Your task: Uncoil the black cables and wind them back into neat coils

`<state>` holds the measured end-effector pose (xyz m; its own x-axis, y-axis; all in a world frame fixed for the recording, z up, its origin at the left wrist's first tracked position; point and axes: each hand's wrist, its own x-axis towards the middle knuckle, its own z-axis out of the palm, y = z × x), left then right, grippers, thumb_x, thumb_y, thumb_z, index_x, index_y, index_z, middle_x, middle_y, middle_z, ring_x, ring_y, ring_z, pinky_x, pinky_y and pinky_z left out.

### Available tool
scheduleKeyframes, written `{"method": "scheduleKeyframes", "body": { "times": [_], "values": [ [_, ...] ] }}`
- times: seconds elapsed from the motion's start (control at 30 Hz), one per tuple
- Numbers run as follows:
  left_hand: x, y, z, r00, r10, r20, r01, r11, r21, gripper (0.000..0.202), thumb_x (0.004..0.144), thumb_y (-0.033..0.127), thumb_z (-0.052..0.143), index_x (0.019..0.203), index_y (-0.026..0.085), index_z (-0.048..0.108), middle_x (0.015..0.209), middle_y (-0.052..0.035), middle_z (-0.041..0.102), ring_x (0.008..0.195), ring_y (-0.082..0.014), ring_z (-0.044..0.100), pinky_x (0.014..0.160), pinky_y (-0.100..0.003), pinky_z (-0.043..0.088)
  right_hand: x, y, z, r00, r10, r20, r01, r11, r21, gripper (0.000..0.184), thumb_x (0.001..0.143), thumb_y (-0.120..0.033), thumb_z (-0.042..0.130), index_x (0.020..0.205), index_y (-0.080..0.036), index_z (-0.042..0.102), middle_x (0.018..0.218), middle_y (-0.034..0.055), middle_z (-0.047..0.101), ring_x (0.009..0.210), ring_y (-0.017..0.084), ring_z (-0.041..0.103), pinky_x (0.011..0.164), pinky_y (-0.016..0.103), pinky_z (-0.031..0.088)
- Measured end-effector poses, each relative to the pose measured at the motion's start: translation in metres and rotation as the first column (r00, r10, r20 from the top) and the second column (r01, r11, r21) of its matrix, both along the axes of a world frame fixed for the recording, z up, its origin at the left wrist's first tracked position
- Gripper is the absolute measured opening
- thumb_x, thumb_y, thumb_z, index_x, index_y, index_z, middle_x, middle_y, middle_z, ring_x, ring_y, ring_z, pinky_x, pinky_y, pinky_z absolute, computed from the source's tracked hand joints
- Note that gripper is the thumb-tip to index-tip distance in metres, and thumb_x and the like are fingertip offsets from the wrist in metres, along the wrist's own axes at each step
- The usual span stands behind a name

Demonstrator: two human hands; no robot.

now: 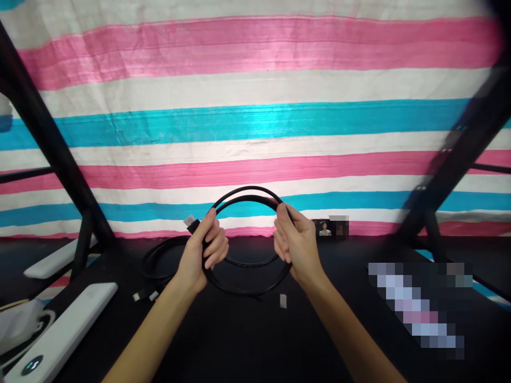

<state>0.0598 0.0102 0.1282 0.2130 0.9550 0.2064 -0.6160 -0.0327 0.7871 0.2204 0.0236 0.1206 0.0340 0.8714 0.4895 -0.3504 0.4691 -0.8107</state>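
Note:
A black cable [249,291], wound into a loop of several turns, is held up above the dark tabletop. My left hand [207,247] is closed round the loop's left side, and a plug with a silvery metal end [189,222] sticks out above the thumb. On the opposite side, my right hand [293,236] grips the same loop between thumb and curled fingers. Behind my left wrist lies a second coiled black cable [154,255], partly hidden, with a metal-tipped plug [137,296] near it. A small silvery piece [283,301] shows below the loop; its kind is unclear.
A long white device with a lit round display [66,332] lies at the left, beside a white charger-like block [18,322] with a cord. Dark frame bars [51,154] slant on both sides. A striped sheet [255,122] hangs behind. A blurred-out item [415,306] is at right.

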Motion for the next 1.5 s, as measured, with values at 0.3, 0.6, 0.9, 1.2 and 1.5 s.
{"method": "scheduleKeyframes", "body": {
  "times": [0.3,0.6,0.9,1.2,1.5],
  "values": [
    [-0.003,0.002,0.003,0.990,0.013,-0.139,-0.020,0.999,-0.044,0.034,0.076,0.048,0.061,0.066,0.018,0.051,0.039,0.0073,0.033,0.041,-0.0089,0.044,0.046,-0.019,0.036,-0.004,-0.003,-0.001,0.993,-0.087,-0.076,0.089,0.996,0.025,0.041,0.083,-0.051,0.066,0.066,-0.020,0.046,0.040,-0.0112,0.025,0.026,0.004,0.020,0.024,0.015,0.017],
    [0.019,0.013,-0.022,0.997,0.045,0.066,-0.031,0.979,-0.200,0.026,0.079,0.035,0.061,0.065,0.018,0.047,0.042,0.0093,0.029,0.040,-0.0069,0.039,0.047,-0.020,0.034,-0.014,-0.007,-0.001,0.943,-0.194,-0.270,0.223,0.971,0.082,0.048,0.084,-0.049,0.067,0.057,-0.018,0.042,0.038,-0.0109,0.029,0.026,0.004,0.023,0.024,0.012,0.022],
    [0.030,-0.002,-0.018,0.962,0.104,0.254,-0.048,0.975,-0.217,0.042,0.084,0.028,0.050,0.047,0.019,0.032,0.034,0.0073,0.024,0.028,-0.0060,0.028,0.036,-0.021,0.023,-0.022,-0.008,-0.007,0.916,-0.201,-0.346,0.248,0.964,0.099,0.047,0.089,-0.046,0.061,0.059,-0.019,0.038,0.042,-0.0107,0.031,0.027,0.003,0.023,0.025,0.011,0.025],
    [0.002,0.002,-0.002,0.996,-0.087,0.019,0.090,0.976,-0.196,0.058,0.087,0.036,0.051,0.044,0.019,0.017,0.029,0.0082,0.018,0.021,-0.0022,0.014,0.029,-0.019,0.006,-0.001,0.003,0.001,0.985,-0.116,-0.127,0.124,0.991,0.055,0.023,0.087,-0.035,0.065,0.102,-0.021,0.057,0.053,-0.0084,0.049,0.027,0.004,0.029,0.026,0.013,0.028],
    [-0.024,0.005,0.006,0.923,-0.318,-0.217,0.278,0.941,-0.194,0.056,0.086,0.043,0.051,0.045,0.018,0.022,0.033,0.0090,0.020,0.024,0.0003,0.010,0.029,-0.017,0.006,0.022,-0.006,0.020,0.968,0.131,0.213,-0.135,0.991,0.005,0.049,0.096,-0.058,0.037,0.115,-0.018,0.059,0.059,-0.0012,0.056,0.028,0.004,0.030,0.030,0.017,0.019]
  ]
}}
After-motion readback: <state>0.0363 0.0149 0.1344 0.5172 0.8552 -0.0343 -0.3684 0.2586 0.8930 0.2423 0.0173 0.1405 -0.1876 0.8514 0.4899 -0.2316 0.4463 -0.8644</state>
